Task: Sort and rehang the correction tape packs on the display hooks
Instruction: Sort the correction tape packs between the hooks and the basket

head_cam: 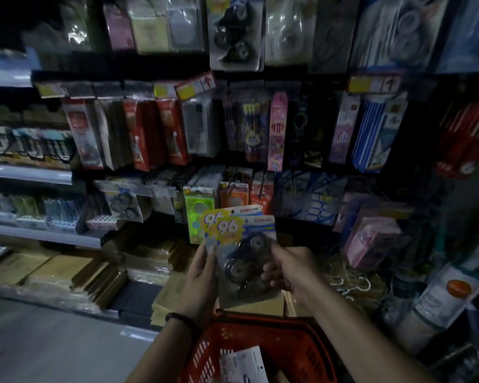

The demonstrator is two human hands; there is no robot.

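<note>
Correction tape packs (241, 244), two glossy blister cards, above red latticed basket (296, 346), edges pinched by fingers (208, 255) of left hand (202, 275), right hand (288, 269).

Dim aisle: grey floor (53, 341), pale shelves (28, 172) left (stock blurred), packed pegboard display (302, 128) ahead

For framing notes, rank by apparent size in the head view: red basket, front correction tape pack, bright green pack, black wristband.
1. red basket, even cropped by the frame.
2. front correction tape pack.
3. bright green pack, partly hidden and farther back, so unsure.
4. black wristband.
</note>
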